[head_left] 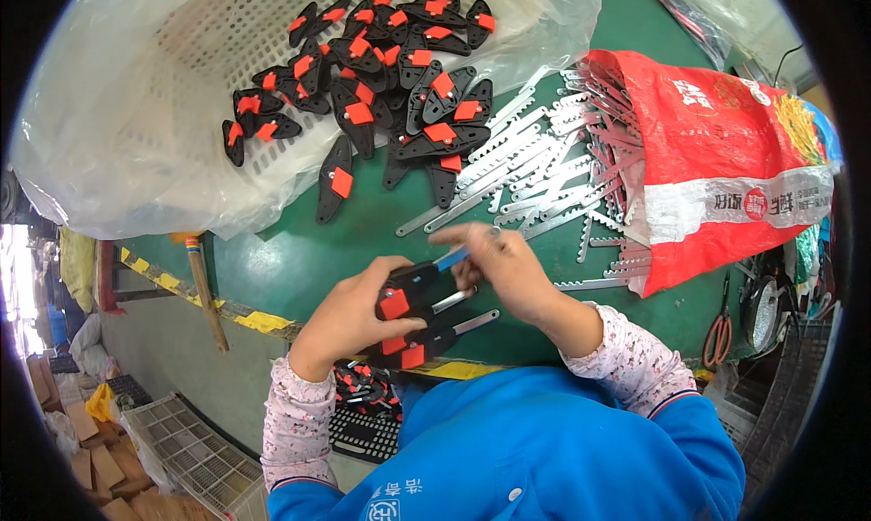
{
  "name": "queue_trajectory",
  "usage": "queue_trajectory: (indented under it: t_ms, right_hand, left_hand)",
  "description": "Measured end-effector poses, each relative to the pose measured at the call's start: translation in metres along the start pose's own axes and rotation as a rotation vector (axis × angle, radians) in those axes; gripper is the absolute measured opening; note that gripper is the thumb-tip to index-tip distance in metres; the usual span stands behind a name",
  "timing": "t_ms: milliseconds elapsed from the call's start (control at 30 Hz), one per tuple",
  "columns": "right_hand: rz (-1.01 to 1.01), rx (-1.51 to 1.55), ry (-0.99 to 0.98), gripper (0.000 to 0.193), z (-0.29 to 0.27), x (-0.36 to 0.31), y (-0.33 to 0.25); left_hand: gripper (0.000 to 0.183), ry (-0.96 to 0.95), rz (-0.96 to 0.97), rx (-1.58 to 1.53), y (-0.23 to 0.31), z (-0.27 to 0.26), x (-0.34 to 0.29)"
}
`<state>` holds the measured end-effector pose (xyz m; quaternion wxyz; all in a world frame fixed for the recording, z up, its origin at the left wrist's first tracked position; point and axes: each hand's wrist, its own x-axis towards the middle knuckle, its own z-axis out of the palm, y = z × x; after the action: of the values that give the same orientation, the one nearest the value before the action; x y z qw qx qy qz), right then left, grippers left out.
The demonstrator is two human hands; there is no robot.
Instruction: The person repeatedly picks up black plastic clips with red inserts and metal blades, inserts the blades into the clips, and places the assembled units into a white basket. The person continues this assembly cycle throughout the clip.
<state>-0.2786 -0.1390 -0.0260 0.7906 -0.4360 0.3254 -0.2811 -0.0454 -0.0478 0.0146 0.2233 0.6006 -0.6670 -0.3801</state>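
Note:
My left hand (pixel 340 326), at the table's front edge, is closed around several black plastic pieces (pixel 419 283) with red tabs. Metal strips stick out of these pieces toward the right. My right hand (pixel 513 276) pinches a thin metal strip (pixel 451 259) whose other end meets the uppermost black piece; how deep it sits inside cannot be seen. Beyond my hands lies a heap of similar black pieces (pixel 363 113) with red tabs. Loose notched metal strips (pixel 517 172) spread to its right, spilling from a red printed bag (pixel 708 149).
A white perforated basket lined with clear plastic (pixel 118 149) lies tipped at the far left. A wooden-handled tool (pixel 207 289) hangs over the left edge, and scissors (pixel 719 332) lie at the right. Below the table, a black crate (pixel 358 435) and more red-tabbed pieces (pixel 367 385) show.

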Motion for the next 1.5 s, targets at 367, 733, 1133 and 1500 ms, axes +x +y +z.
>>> queue_trajectory:
  t_ms: [367,733,1133,1500]
  right_hand:
    - [-0.792,-1.456,0.287,0.047,-0.062,0.101,-0.031]
    - [-0.444,-0.782,-0.217,0.025,0.006,0.029,-0.003]
    - [-0.535,-1.585,-0.105,0.015,-0.038,0.064,-0.014]
    - [-0.587,-1.102,0.064,0.012,-0.026,0.020,-0.034]
  left_hand:
    - [0.056,-0.003,0.198,0.436,-0.021,-0.005,-0.004]
    - [0.072,0.323,0.365,0.674,-0.002,-0.005,0.019]
    - [0.065,0.281,0.156,0.315,-0.019,0.009,-0.001]
    - [0.067,0.305,0.044,0.239,-0.027,0.006,-0.014]
